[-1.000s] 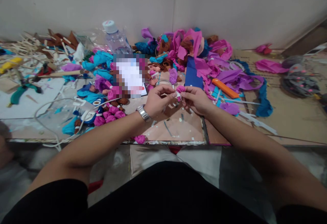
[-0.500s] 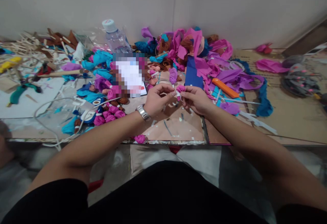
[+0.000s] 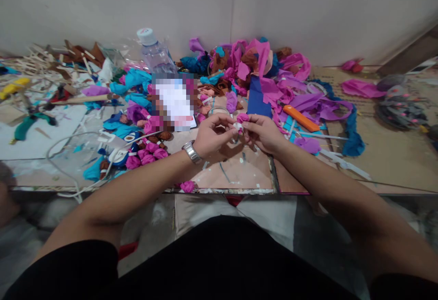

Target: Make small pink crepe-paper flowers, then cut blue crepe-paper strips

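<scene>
Right hand point(image 3: 265, 132): fingers pinch the pink paper point(image 3: 242, 117).
Left hand point(image 3: 212, 135): curled, tips near its white bit point(image 3: 238, 127); can't tell if it grips.
Pink paper: up over the worktop point(image 3: 253, 174), between the hands.
Bottle point(image 3: 158, 57): back, left.

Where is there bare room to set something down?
Mostly the brown cardboard, right of the blue strip and in front of the dark bundle. A smaller patch, dotted with scraps, is the pinkish board in front of the left hand and right hand. Crowded: the paper heap behind them, pink buds to the left.
</scene>
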`<control>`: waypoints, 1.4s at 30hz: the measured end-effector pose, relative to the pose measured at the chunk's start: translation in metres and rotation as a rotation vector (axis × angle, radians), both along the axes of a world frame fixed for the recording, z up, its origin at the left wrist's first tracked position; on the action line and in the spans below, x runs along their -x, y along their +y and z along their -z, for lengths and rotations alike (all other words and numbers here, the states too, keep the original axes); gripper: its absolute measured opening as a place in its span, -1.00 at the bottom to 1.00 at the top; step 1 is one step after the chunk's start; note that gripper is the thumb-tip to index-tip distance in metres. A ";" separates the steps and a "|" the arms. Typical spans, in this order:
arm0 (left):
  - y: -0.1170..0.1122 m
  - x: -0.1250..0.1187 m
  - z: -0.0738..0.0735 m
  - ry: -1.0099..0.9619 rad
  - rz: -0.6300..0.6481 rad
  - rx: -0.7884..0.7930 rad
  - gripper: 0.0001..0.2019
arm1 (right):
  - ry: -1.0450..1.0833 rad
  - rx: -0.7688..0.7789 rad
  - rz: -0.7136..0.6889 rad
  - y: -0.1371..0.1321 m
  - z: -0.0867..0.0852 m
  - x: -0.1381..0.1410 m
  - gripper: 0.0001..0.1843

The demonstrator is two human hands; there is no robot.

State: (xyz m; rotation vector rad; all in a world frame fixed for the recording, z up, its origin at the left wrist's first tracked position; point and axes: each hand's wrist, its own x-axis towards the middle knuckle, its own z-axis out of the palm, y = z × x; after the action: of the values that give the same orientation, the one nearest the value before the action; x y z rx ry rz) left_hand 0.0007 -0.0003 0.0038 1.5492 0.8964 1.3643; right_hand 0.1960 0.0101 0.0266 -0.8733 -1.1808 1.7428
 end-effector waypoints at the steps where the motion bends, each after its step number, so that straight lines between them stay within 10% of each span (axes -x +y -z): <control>1: 0.000 0.000 0.000 0.007 0.005 -0.012 -0.63 | -0.002 -0.001 -0.003 0.000 0.000 0.000 -0.65; 42: -0.006 0.005 -0.003 0.221 -0.060 -0.199 -0.77 | -0.026 -0.018 0.032 -0.002 -0.002 0.002 -0.55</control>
State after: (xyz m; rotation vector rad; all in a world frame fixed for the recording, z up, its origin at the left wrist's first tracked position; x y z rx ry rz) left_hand -0.0041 -0.0064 0.0064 1.8668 0.9697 1.3769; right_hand 0.1943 0.0083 0.0282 -0.9021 -1.1919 1.6975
